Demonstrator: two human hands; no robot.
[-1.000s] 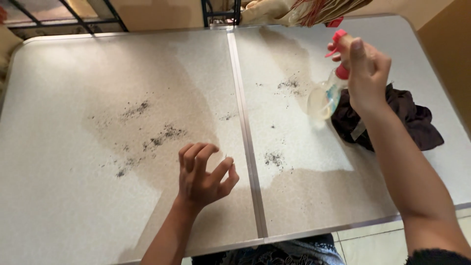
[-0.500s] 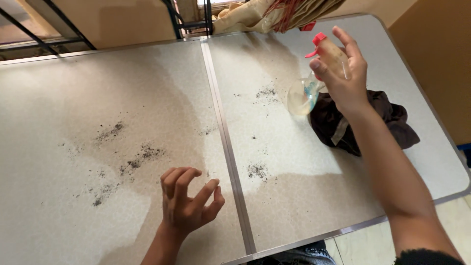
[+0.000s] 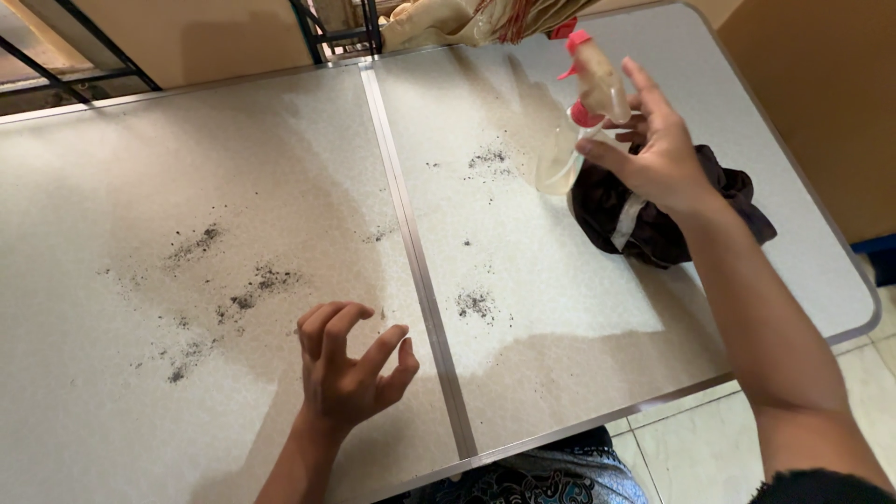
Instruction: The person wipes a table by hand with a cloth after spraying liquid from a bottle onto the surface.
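My right hand (image 3: 663, 154) holds a clear spray bottle (image 3: 565, 154) with a pink nozzle, tilted above the right half of the speckled grey folding table (image 3: 112, 187). Its fingers are loose around the bottle's neck, the forefinger stretched out. Just under that hand a crumpled dark brown cloth (image 3: 653, 224) lies on the table. My left hand (image 3: 350, 373) hovers near the table's front edge, fingers curled like a claw and holding nothing. Patches of dark crumbs (image 3: 252, 285) are scattered on both halves, some by the bottle (image 3: 487, 157) and some near the centre seam (image 3: 476, 303).
A metal seam (image 3: 411, 252) runs down the table's middle. Beige fabric and a broom-like bundle (image 3: 467, 19) lie at the far edge. A black metal frame (image 3: 56, 65) stands behind the table. A tan wall or box (image 3: 821, 103) is at the right, with tiled floor (image 3: 691, 448) below.
My right hand has loosened its fingers on the bottle and lifted it slightly up and away. The view has shifted left across the table; my left hand stays curled.
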